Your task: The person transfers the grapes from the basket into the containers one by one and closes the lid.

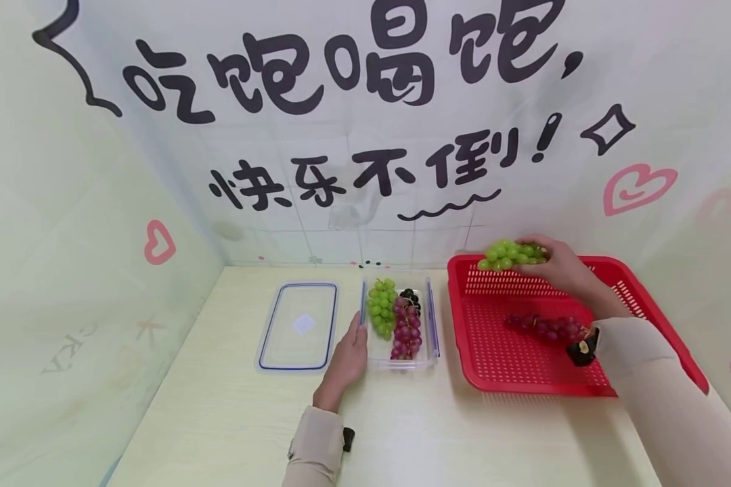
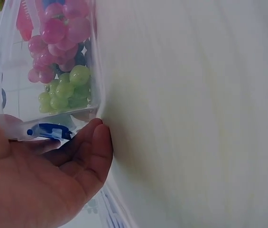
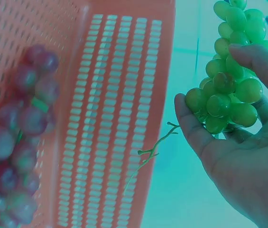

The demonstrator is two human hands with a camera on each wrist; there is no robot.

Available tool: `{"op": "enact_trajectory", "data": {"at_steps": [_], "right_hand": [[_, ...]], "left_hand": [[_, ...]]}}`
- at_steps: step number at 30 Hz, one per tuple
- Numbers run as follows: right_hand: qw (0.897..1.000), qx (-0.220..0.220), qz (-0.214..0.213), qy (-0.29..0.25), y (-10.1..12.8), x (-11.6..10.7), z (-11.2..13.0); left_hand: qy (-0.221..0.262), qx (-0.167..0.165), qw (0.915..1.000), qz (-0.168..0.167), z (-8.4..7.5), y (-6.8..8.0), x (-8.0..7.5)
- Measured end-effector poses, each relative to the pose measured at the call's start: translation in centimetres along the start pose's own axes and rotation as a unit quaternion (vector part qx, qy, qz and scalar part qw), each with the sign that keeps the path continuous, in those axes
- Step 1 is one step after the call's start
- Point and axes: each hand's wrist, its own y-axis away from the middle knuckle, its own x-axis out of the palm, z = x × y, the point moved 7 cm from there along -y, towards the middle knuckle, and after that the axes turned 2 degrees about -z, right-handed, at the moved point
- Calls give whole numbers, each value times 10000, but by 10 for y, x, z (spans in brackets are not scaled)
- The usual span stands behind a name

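Observation:
My right hand [image 1: 554,262] grips a bunch of green grapes [image 1: 504,255], raised over the back rim of the red basket [image 1: 472,365]. In the right wrist view thumb and fingers curl round the grapes [image 3: 233,71], and a bare green stem [image 3: 155,149] hangs below. At the left side of a clear plastic container [image 1: 402,364], my left hand [image 1: 348,355] holds the wall by its blue-edged latch [image 2: 50,131]. Inside the container lie green grapes [image 1: 381,308], red grapes [image 1: 407,329] and dark grapes [image 1: 410,296].
A clear lid with a blue seal [image 1: 299,369] lies left of the container on the pale wooden table [image 1: 219,412]. Another bunch of red grapes [image 1: 545,327] lies in the basket. Behind the table hangs a white printed sheet [image 1: 329,237].

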Motion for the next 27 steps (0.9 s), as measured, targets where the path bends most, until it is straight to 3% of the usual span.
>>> {"op": "enact_trajectory", "data": {"at_steps": [10, 21, 27], "right_hand": [[9950, -880, 415, 208, -12, 33, 44], [9881, -1357, 694, -199, -19, 66, 67], [9786, -1731, 967, -543, -23, 88, 83]], "left_hand": [[15, -103, 9999, 78, 2, 0, -5], [22, -17, 9999, 129, 1, 3, -5], [100, 1, 9998, 156, 0, 3, -4]]}}
